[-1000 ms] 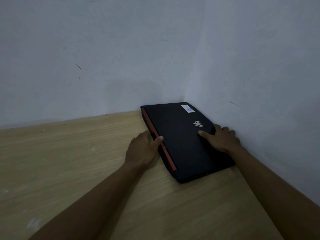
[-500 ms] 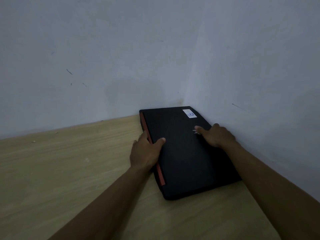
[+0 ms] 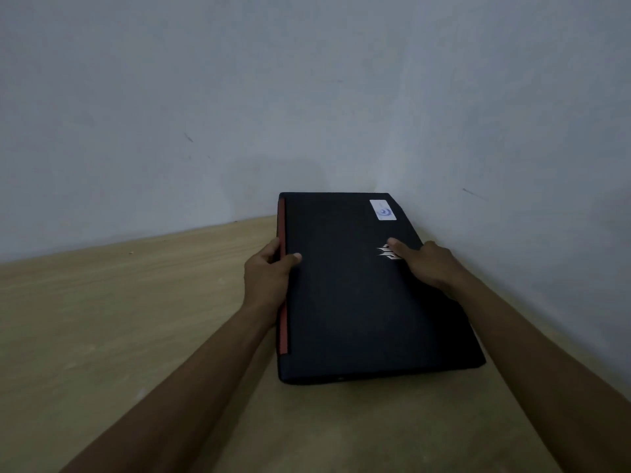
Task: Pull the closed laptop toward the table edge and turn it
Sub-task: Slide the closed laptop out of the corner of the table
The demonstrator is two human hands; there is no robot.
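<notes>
A closed black laptop (image 3: 355, 302) with a red strip along its left edge, a white sticker and a silver logo lies flat on the wooden table (image 3: 119, 319), in the corner where two walls meet. My left hand (image 3: 269, 274) clasps its red left edge, thumb on the lid and fingers curled under the side. My right hand (image 3: 426, 264) rests on the lid's right side beside the logo, fingers spread and pressing down, with its outer fingers over the right edge next to the wall.
A pale grey wall (image 3: 205, 114) runs behind the table and another (image 3: 529, 165) along its right side, close against the laptop. Bare wood stretches to the left and toward me.
The laptop has slid toward me and swung so its long side points more straight at me. My left hand went from touching the red edge to gripping it.
</notes>
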